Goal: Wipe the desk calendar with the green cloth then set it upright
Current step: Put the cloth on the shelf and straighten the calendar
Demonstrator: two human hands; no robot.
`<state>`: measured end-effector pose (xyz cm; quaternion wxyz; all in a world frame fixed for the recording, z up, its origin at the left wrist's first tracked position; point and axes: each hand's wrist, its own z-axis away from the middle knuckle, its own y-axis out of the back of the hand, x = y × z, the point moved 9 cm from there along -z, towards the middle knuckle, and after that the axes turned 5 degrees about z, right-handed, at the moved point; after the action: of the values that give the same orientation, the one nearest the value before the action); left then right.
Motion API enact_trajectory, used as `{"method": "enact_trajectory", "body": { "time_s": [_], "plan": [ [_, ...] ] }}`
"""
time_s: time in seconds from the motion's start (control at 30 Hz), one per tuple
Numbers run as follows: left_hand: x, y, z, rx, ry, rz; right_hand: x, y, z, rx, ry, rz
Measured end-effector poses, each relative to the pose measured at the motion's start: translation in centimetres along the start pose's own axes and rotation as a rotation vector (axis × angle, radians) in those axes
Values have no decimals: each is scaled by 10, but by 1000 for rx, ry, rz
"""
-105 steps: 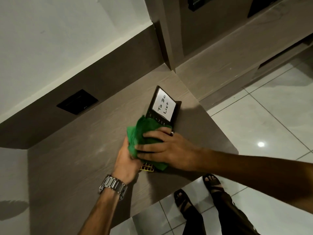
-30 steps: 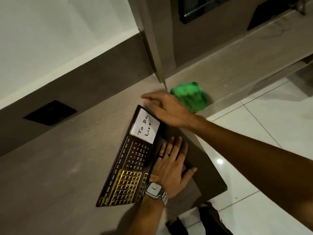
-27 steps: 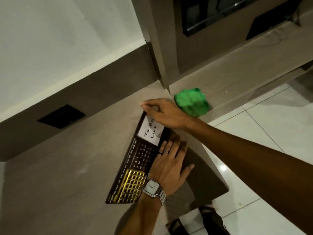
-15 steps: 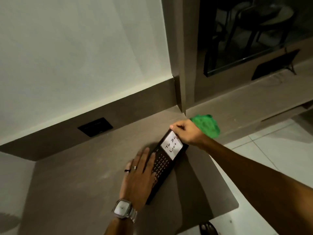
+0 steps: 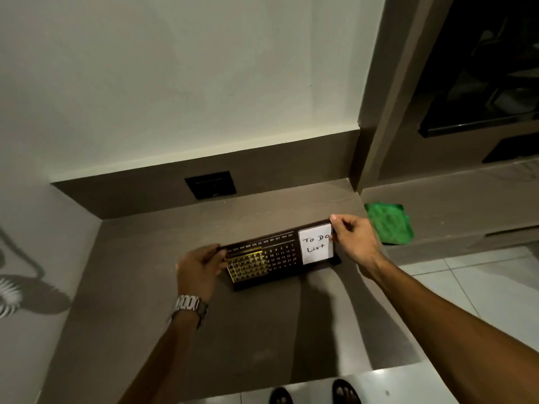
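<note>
While the long dark brown desk calendar (image 5: pixel 277 258) with its gold date grid and white "To Do List" note stands nearly upright on the grey-brown wood-grain surface (image 5: pixel 204 345), we hold it by both ends: our left hand (image 5: pixel 198 271) has its grip closed on the left end, and our right hand (image 5: pixel 354 243) pinches the upper right corner beside the note. The crumpled green cloth (image 5: pixel 389 223) lies apart from it on the lower ledge to the right, so we judge the wiping finished and only the standing-up left.

The risk now is in letting go. A small dark foot shows at the lower right corner, but we cannot see whether any support behind is seated flat. If we release before the base rests fully on the surface, the calendar could tip backward or fall on its face. Uneven release, one hand before the other, could swing it round. A slipping thumb might also peel the note.
</note>
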<state>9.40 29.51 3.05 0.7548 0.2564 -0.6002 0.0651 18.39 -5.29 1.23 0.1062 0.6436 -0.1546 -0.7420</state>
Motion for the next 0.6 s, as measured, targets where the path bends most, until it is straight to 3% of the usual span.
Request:
{"method": "enact_trajectory", "body": {
  "time_s": [0.6],
  "plan": [
    [10,31,-47,49,-64,-121,-4,-48,-16,6,-94,3]
  ]
}}
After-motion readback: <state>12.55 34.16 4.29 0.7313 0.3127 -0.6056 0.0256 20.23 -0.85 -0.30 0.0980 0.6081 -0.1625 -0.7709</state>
